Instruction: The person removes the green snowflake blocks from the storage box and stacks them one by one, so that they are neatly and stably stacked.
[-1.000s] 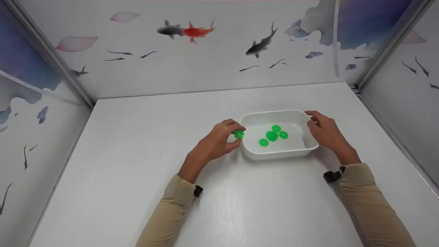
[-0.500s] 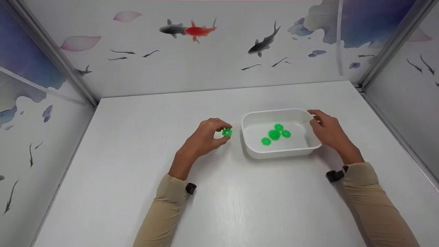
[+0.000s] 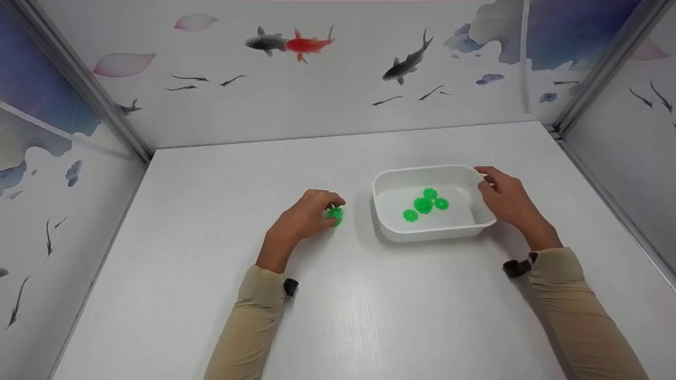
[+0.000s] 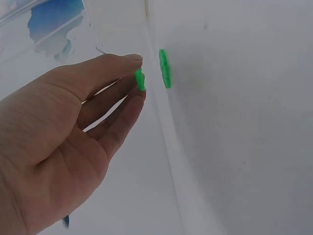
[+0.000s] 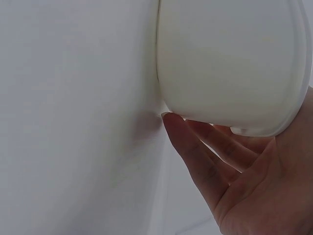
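Observation:
My left hand (image 3: 303, 216) is left of the white plastic tub (image 3: 435, 231), fingers and thumb pinching a small green snowflake disc (image 4: 140, 80). Just past the fingertips, a second green snowflake disc (image 4: 165, 68) appears edge-on, close along the tabletop. In the head view these two discs overlap and the fingers partly cover them. Inside the tub are several more green snowflake discs (image 3: 423, 205), bunched around the middle of its floor. At the tub's right end, my right hand (image 3: 507, 200) holds the rim, with fingertips against the outer wall (image 5: 210, 88) in the right wrist view.
The white table (image 3: 185, 237) reaches back to a panel (image 3: 338, 105) painted with fish and petals. Side panels with metal corner posts (image 3: 84, 84) stand left and right. Both tan sleeves (image 3: 248, 322) have dark wrist straps.
My left hand has moved from the tub's left rim leftward, then down toward the tabletop, carrying green disc material with it. My right hand has stayed on the tub.

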`<state>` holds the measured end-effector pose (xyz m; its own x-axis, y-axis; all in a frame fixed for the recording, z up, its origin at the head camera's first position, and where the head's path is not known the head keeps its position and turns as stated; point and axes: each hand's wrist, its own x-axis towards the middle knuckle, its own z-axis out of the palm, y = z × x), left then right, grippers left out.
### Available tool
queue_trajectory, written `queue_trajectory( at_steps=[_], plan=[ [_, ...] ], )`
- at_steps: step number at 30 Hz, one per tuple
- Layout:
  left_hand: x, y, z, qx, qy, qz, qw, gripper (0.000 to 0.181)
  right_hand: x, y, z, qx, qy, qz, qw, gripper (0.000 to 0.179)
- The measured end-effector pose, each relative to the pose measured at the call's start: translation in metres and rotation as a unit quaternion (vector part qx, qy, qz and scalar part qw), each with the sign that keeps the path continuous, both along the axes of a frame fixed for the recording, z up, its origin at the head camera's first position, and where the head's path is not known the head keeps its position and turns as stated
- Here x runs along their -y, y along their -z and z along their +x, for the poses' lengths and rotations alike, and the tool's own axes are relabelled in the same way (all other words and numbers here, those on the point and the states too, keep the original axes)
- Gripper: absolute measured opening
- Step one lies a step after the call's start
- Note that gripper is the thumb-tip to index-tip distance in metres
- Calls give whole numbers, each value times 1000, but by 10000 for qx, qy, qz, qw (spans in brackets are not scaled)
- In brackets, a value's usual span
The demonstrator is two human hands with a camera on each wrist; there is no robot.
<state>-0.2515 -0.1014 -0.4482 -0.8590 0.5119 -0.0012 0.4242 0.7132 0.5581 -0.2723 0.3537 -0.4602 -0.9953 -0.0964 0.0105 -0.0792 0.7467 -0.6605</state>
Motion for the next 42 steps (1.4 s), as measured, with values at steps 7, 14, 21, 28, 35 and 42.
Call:
queue_trajectory(
  at_steps=[7,14,21,28,35,42],
  plan=[
    [2,3,0,111,-72,-147,9998,38,0,-1,1,-37,19,9,10000,53],
    [1,4,0,243,-75,-185,9995,40,0,0,1,-8,39,11,10000,53],
    [0,5,1,310,-133,-234,9992,45,1,0,2,32,34,7,10000,54],
    [0,6,3,233,-122,-307,9992,43,0,0,2,31,23,9,10000,55],
    [0,7,4,141,-81,-320,9994,42,0,1,0,110,29,35,9999,55],
    [-1,7,5,167,-132,-333,9992,42,0,1,0,146,34,41,9999,55]
  ],
)
